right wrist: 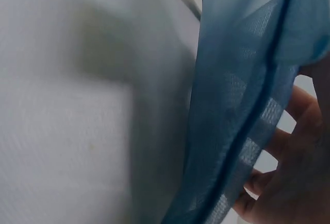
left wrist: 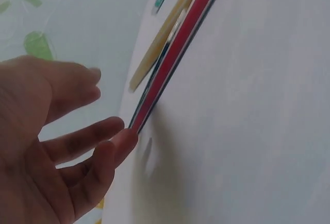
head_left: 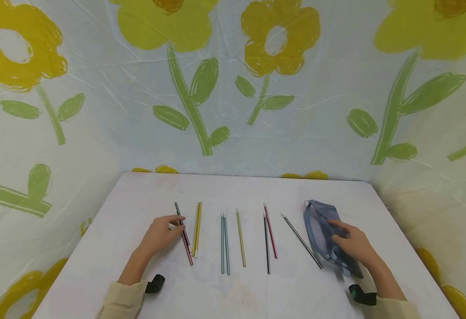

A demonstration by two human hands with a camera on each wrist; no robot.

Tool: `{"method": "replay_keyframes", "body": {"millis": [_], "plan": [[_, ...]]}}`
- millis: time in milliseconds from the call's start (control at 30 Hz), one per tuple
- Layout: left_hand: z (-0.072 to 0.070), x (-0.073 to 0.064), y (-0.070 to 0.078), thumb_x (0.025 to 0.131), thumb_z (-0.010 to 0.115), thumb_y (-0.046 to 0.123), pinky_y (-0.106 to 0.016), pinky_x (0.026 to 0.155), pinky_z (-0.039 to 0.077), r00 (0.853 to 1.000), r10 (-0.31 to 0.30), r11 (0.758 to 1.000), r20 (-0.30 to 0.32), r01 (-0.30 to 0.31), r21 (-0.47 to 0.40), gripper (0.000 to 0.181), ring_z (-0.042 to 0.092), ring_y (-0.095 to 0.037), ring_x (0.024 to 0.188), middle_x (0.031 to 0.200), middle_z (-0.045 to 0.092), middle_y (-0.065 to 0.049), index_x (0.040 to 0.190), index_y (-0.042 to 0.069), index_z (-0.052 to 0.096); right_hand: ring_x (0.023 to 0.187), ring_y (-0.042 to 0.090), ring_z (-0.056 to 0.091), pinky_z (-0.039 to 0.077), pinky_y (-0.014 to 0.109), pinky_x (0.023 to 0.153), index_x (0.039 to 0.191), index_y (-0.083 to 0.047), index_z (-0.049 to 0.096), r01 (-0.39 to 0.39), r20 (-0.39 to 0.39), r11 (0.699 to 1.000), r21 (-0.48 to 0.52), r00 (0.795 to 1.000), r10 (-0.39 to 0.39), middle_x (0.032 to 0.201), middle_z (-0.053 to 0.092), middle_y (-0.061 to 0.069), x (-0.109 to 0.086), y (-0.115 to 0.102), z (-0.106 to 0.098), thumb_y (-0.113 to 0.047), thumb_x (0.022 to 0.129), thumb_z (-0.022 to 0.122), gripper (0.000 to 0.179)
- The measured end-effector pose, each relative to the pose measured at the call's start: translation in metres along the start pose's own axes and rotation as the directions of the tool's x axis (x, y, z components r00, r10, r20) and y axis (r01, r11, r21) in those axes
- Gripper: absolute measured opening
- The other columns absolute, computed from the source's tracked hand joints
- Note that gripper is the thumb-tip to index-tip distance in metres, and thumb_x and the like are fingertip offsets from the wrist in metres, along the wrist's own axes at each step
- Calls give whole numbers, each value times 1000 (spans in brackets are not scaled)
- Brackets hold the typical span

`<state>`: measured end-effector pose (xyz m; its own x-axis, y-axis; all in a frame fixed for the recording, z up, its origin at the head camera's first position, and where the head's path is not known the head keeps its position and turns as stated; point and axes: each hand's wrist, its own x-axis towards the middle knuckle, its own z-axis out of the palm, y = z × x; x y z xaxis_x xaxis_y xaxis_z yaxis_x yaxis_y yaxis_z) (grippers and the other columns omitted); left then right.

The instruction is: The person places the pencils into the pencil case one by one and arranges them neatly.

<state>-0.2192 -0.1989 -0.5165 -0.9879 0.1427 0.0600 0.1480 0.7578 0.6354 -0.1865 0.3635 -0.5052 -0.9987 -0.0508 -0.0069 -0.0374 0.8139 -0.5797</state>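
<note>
My left hand (head_left: 162, 235) is over a dark pencil (head_left: 176, 207) and a red pencil (head_left: 189, 257) at the left of the group. In the left wrist view, the fingertips (left wrist: 129, 139) touch the end of the red pencil (left wrist: 178, 49), with the other fingers spread apart. At the right, my right hand (head_left: 354, 241) grips a blue mesh pencil pouch (head_left: 320, 210) by its side, thumb and fingers on the fabric. The pouch (right wrist: 232, 95) stands tilted over its shadow in the right wrist view, and part of the hand is hidden behind it.
Two yellow pencils (head_left: 197, 228), two teal pencils (head_left: 225, 248) and a single yellow pencil (head_left: 240, 239) lie across the middle. Further right are a black pencil (head_left: 267, 252), a red one (head_left: 271, 237) and a dark one (head_left: 300, 239) beside the pouch. A flowered cloth (head_left: 296, 124) hangs behind the white table (head_left: 240, 299).
</note>
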Motion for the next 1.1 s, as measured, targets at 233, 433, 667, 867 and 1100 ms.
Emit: {"method": "replay_keyframes", "body": {"millis": [233,433,667,867,1100], "plan": [[15,5,8,83,76,21,-40,74,50,995,-50,999,-86,51,5,21,60,-20,83,85,66,0,101,9,75,118,53,46,40,66,88,138,1,50,41,12,998,-52,999,-40,136,45,35,0,1,-2,-11,89,59,51],[17,3,5,78,80,15,-40,71,51,982,-145,989,-121,144,-17,18,60,-21,81,85,65,-3,94,7,73,118,52,47,40,67,89,138,0,50,64,13,996,-54,998,-63,135,46,34,0,2,-1,-12,89,58,51],[12,4,7,82,71,6,-28,52,47,966,-253,957,-46,242,-159,14,59,-14,56,72,66,-2,96,3,74,119,54,44,41,65,88,140,3,46,59,-55,996,-64,997,-62,135,45,36,-4,4,3,-13,87,58,56],[12,3,4,79,70,5,-28,53,46,960,-276,955,-39,269,-121,22,58,-13,56,69,65,0,101,2,72,68,26,50,39,35,53,135,5,51,20,-113,993,-118,993,-33,96,61,25,4,2,6,-9,82,60,56],[10,3,7,70,70,6,-29,52,41,953,-299,954,-54,297,-32,31,52,-18,61,68,59,-1,101,3,71,90,38,61,42,27,53,130,7,56,59,-187,998,35,981,-52,117,58,35,5,-15,-4,5,86,51,44]]}}
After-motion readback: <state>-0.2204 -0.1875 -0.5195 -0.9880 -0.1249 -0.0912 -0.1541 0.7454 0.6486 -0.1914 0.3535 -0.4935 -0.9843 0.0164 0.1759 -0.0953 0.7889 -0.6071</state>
